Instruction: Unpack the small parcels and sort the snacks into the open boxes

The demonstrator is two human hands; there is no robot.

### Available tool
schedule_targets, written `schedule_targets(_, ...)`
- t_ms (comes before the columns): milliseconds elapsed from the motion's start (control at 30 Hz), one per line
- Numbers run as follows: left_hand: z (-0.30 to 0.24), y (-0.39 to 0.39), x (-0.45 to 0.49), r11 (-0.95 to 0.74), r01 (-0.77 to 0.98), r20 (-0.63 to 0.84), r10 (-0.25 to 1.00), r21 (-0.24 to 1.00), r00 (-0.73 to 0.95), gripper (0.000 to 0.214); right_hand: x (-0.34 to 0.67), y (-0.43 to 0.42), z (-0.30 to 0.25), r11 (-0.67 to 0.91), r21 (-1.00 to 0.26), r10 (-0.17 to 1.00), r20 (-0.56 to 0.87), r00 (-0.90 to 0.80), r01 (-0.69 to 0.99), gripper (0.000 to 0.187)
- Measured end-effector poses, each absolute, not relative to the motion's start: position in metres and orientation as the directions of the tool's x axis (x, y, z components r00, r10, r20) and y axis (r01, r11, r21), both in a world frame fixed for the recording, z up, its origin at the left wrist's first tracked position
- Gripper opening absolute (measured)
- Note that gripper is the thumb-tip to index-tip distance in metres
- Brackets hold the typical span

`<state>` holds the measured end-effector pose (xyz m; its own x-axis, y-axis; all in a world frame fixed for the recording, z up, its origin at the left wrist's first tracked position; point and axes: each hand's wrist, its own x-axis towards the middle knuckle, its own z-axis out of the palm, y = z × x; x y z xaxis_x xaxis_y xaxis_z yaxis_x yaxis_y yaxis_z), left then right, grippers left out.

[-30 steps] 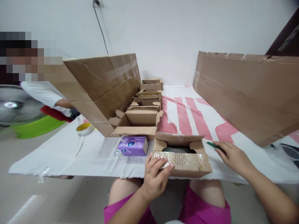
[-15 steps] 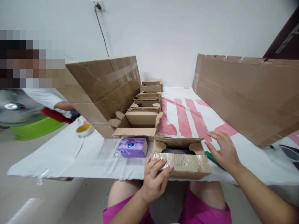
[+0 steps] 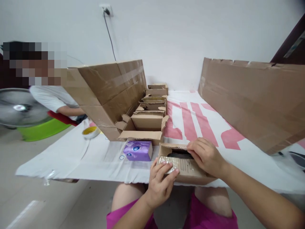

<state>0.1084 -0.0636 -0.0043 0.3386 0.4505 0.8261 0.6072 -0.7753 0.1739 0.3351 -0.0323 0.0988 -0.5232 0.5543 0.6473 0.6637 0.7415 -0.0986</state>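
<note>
Far left, a fan (image 3: pixel 20 107) and a green tub (image 3: pixel 43 129) stand beside another person's white sleeve (image 3: pixel 51 98), well clear of the action. On the desk (image 3: pixel 197 121) a tape roll (image 3: pixel 90 131) lies near a big carton (image 3: pixel 107 89). Along that carton's right side runs a row of open little cartons (image 3: pixel 149 122), and a purple pack (image 3: pixel 138 150) lies just in front of the nearest one. Now the centre: the small box (image 3: pixel 188 167) sits at the desk's near edge with its top open and something dark (image 3: pixel 178 155) showing inside. The left hand (image 3: pixel 160 184) pinches the taped front flap, fingers on top, a firm grip on the box. The right hand (image 3: pixel 206 156) lies over the right side of the opening with its fingers curled down; whether that grip has closed on a flap, I cannot tell. To my eye the step in hand is work on the flaps, which calls for the left hand's steady hold. A tall cardboard sheet (image 3: pixel 252 98) leans far right.
</note>
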Motion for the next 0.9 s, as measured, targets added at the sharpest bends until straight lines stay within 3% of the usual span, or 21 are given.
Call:
schedule_targets(300, 0.014, -0.070, 0.111, -0.738, 0.643, 0.754, 0.538, 0.204, 0.377, 0.034, 0.334, -0.046, 0.091, 0.739, -0.288, 0.670, 0.403, -0.623, 0.609, 0.018)
schedule_targets(533, 0.037, -0.073, 0.110, -0.674, 0.714, 0.576, 0.666, 0.190, 0.475, 0.024, 0.337, -0.041, 0.087, 0.595, -0.455, 0.803, 0.372, -0.465, 0.663, 0.012)
schedule_targets(900, 0.033, -0.074, 0.111, -0.646, 0.739, 0.556, 0.692, 0.191, 0.461, 0.024, 0.342, -0.041, 0.095, 0.633, -0.562, 0.761, 0.327, -0.559, 0.533, 0.013)
